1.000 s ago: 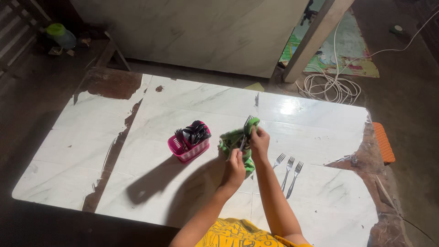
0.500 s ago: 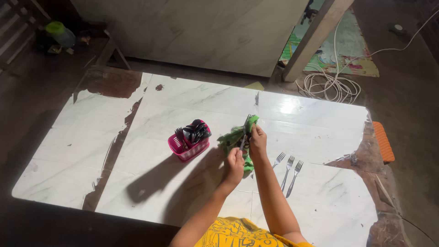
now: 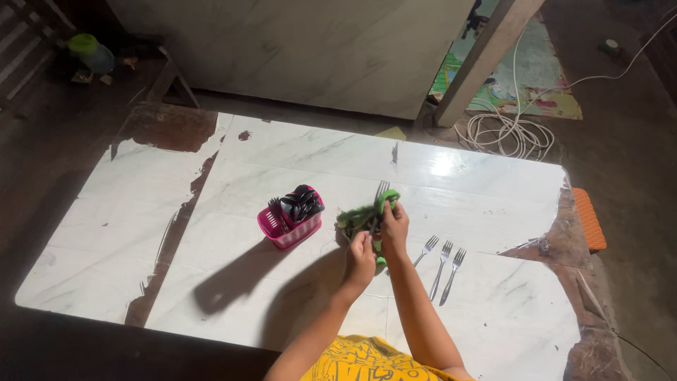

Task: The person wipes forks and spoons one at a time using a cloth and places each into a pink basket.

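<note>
Above the middle of the white marble-look table [image 3: 233,162], both hands meet on one fork [image 3: 379,194] wrapped in a green cloth [image 3: 356,215]. Left hand [image 3: 361,255] is closed around the fork's handle end from below; right hand [image 3: 393,226] is clamped on the cloth bunched around the fork's upper part. Tines stick up past the cloth, pointing away from the person. Fork and cloth are held off the table, just right of a pink slotted basket [image 3: 290,231] that holds dark spoons and forks standing upright. Three forks [image 3: 441,259] lie side by side on the table to the right of the right forearm, tines pointing away, apart from the hands. Table's surface layer is peeled off at the far-left corner and right edge. A coiled white cable [image 3: 504,134] lies on the floor beyond the table.
</note>
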